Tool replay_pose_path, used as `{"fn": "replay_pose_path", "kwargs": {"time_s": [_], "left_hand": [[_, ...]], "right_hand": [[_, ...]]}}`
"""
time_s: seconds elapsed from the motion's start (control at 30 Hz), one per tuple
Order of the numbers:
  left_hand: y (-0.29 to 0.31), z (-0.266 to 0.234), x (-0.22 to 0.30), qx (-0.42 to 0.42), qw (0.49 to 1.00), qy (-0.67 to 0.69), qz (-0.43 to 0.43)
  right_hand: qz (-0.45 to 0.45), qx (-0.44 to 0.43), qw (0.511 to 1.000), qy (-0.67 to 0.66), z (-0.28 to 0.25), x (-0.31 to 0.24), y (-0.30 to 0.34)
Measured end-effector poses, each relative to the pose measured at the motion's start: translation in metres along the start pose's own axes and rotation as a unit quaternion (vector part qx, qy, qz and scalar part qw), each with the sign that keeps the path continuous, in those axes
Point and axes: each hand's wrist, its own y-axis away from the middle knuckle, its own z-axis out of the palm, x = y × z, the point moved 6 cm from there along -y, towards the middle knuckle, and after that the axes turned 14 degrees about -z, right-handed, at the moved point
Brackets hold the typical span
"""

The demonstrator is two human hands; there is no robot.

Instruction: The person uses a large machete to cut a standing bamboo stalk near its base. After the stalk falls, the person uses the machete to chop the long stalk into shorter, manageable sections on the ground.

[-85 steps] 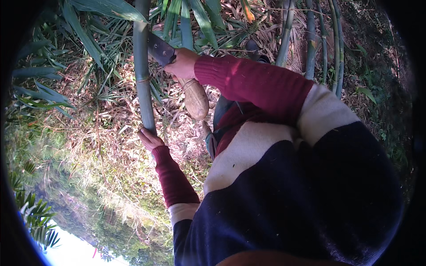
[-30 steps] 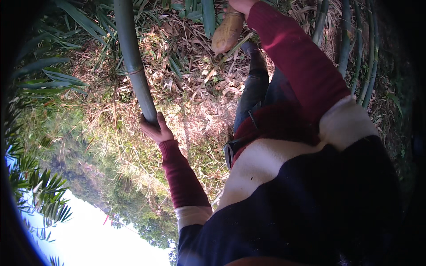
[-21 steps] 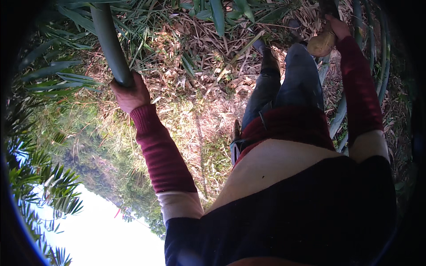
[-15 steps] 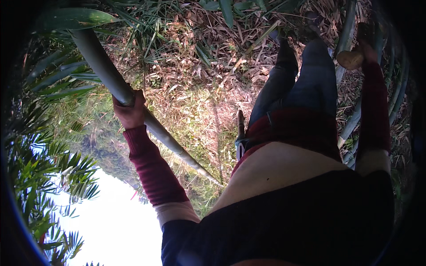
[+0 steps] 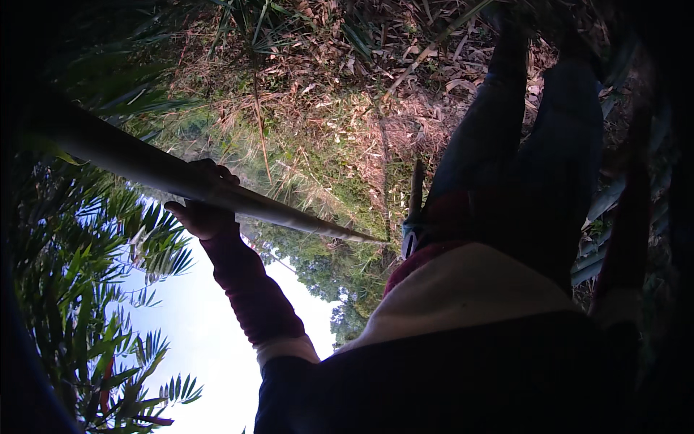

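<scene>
My left hand (image 5: 206, 217) is on a long grey-green bamboo pole (image 5: 271, 211). Its fingers curl over one side, while the thumb sticks out on the other. The pole runs slantwise from the dark upper left, thick there, and thins towards my hip. My right arm (image 5: 627, 231) lies in deep shadow at the right edge. Darkness hides its hand, so I cannot make out the fingers or anything in them.
At my hip hangs a tool with a straight dark handle (image 5: 417, 186) and a pale rounded part. Dry fallen leaves (image 5: 434, 108) cover the ground around my jeans (image 5: 481, 145). Green bamboo stems (image 5: 596, 202) lie by my right arm. Leafy branches (image 5: 79, 304) stand at the left.
The pole has swung to a flatter slant, and my left hand's thumb now stands away from it. My right hand, earlier round a thing with a pale wooden end, has gone into shadow.
</scene>
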Motion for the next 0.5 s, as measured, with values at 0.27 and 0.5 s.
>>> {"fn": "replay_pose_path", "kwargs": {"time_s": [0.27, 0.5], "left_hand": [[0.005, 0.008, -0.001, 0.164, 0.916, -0.331, 0.157], [0.056, -0.085, -0.106, 0.301, 0.895, -0.322, 0.071]], "right_hand": [[0.076, 0.055, 0.945, -0.315, -0.066, -0.041, 0.013], [0.046, 0.274, 0.935, -0.219, -0.249, -0.211, 0.073]]}}
